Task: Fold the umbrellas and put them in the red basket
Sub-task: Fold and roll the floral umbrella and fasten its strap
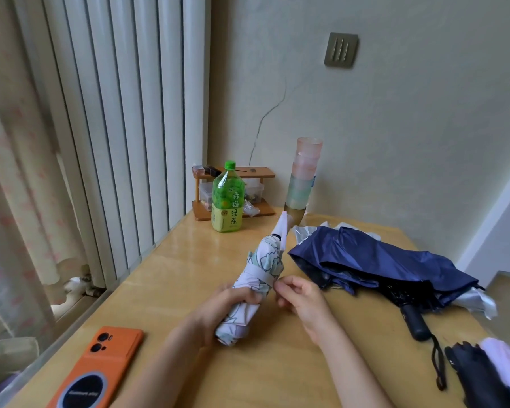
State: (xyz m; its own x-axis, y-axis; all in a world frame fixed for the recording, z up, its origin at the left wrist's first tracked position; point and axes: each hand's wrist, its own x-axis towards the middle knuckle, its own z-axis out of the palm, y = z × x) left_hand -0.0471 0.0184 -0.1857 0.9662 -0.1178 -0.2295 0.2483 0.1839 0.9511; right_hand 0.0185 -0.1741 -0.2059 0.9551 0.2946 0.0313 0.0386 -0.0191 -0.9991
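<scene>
**A corner room with a wooden table**

A light wooden table (pixel 174 278) is set into a corner. A cracked beige wall (pixel 395 128) with a switch plate (pixel 340 50) is seen behind it. White vertical panels (pixel 124 113) and a pale curtain (pixel 15 172) are lit softly by daylight on the left.

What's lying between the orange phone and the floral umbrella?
Only bare table and the left forearm; the head view shows nothing else between the phone and umbrella.

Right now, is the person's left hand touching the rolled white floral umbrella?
Touching. The head view shows the left hand wrapped around the lower part of the rolled white floral umbrella, fingers curled over its fabric with no gap.
</scene>
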